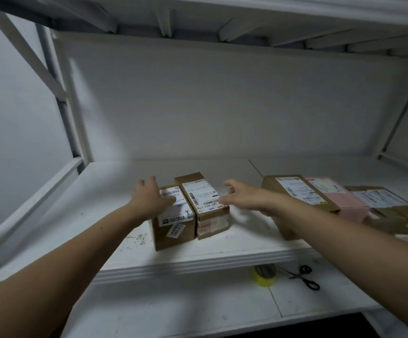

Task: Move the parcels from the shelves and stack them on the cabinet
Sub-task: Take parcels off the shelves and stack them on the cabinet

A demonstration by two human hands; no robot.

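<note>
Shelf: white shelf board (198, 254); bare room to the left, front edge close.
Parcels: labelled brown cardboard box (176, 223) touches taller brown box (208, 203) mid-shelf; squeeze their outer sides and lift both together.
Left hand (149, 198): spread, resting on top, gripping nothing.
Right hand (242, 195): spread, just beside, empty.

Brown cardboard boxes (164, 240) with white paper labels (204, 193) — dull and a bit rough. Pink parcel (344, 203), smooth. White painted shelf (222, 254) — dull, scuffed. Yellow tape roll (265, 279), shiny. Scissors (304, 276) with black plastic handles.
</note>
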